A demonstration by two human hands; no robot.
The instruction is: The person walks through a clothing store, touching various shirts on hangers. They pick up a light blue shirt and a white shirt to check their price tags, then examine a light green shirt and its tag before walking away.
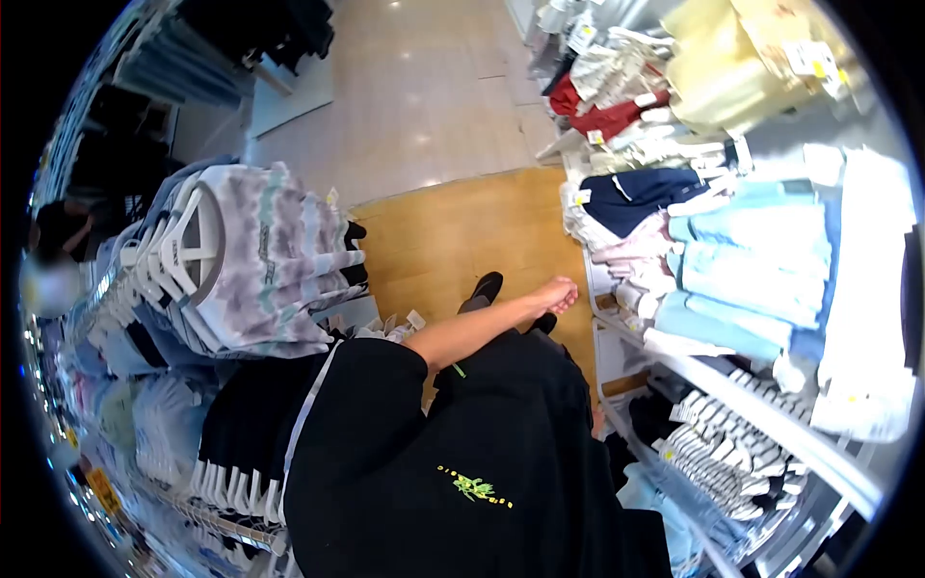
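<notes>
1. At the far left, a clothes rail carries a packed row of garments on white hangers; the front one is a tie-dye sweatshirt in grey, pink and pale green, hanging tilted toward the aisle.
2. Below it, near the left, a second rail holds black tops on white hangers, pressed close together, with pale blue garments further left.
3. In the near middle is the person's own black T-shirt, with a small yellow-green print on the front.
4. From the black sleeve a bare arm reaches out over the wooden floor toward the right. At its end one hand is open, fingers loosely extended and together, holding nothing. It hangs just beside the edge of the shelving on the right, near the folded stacks. I cannot tell which of the two hands it is; the other is out of view.
5. Under the arm a dark shoe rests on the wooden floor.
6. At the right, a white shelf unit holds folded clothes in stacks: light blue tops, a navy piece above pink ones, and striped black-and-white items on the shelf below.
7. Further away on the right lie red garments and pale yellow ones, with price tags.
</notes>
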